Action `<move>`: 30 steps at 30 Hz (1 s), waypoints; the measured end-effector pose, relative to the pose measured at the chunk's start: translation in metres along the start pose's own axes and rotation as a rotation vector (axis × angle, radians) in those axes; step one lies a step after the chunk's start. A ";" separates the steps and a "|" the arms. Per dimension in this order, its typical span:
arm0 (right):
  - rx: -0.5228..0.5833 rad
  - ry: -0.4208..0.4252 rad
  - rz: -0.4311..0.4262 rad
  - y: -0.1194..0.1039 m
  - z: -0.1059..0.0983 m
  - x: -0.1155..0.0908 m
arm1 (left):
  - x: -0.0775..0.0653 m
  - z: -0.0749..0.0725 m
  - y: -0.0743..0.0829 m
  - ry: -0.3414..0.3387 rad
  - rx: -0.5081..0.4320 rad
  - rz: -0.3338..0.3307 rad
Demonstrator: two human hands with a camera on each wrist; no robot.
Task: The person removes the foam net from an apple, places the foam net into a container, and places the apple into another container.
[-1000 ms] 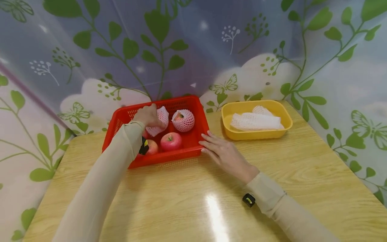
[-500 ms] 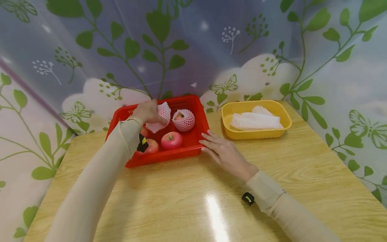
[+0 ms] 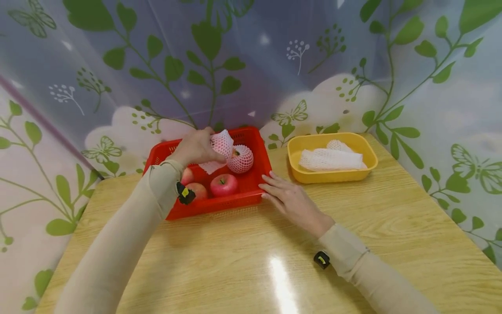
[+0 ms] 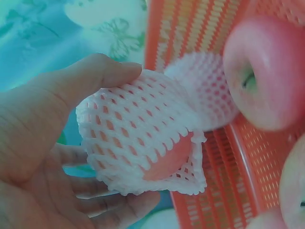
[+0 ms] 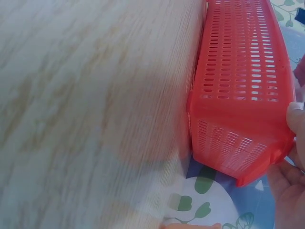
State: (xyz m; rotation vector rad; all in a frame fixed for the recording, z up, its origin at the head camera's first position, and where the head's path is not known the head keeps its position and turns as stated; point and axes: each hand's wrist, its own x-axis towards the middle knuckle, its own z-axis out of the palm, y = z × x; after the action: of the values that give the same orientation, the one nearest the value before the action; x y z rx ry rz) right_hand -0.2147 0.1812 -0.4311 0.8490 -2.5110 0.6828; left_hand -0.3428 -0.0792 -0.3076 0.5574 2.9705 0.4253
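Left hand: the left hand [image 3: 198, 147] is clamped on the held apple [image 4: 169, 161], thumb over the top, fingers reaching round underneath.
Held apple: wrapped in a white foam net [image 4: 116, 126]; red skin shows bare at the net's loose end and through the mesh. Seen from the head, it lies over the back half of the red basket [image 3: 219, 205]. Whether it touches the neighbouring apple: cannot tell.
Right hand: the right hand [image 3: 294, 203] has its fingers fairly straight and rests at the front right corner of the basket. Right wrist view shows one fingertip on the rim, other fingers just beside the short side.
Hands: well apart from each other, one over the basket, one at its corner.
Netted neighbour: a second netted apple [image 3: 240, 159], in the basket, just right of the held one; stem end visible.
Bare fruit: three bare apples [image 3: 224, 185], one at front middle, two at the left, partly hidden by the left arm.
Yellow tub: the yellow tub [image 3: 331, 175] stands right of the basket, apart from it, with white foam nets [image 3: 331, 159] lying inside.
Surface: pale wood-grain table [image 3: 219, 261], carrying both containers.
Backdrop: wall covering [image 3: 251, 89] printed with green leaves and butterflies.
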 end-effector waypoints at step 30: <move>-0.041 0.020 -0.032 0.002 0.001 -0.001 | -0.097 0.033 0.078 0.032 0.091 0.378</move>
State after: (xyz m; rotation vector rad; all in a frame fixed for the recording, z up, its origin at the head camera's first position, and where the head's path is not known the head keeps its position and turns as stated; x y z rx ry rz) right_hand -0.2151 0.1824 -0.4327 0.8617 -2.4792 0.6244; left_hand -0.2216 -0.0370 -0.3131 1.1397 2.9217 0.3278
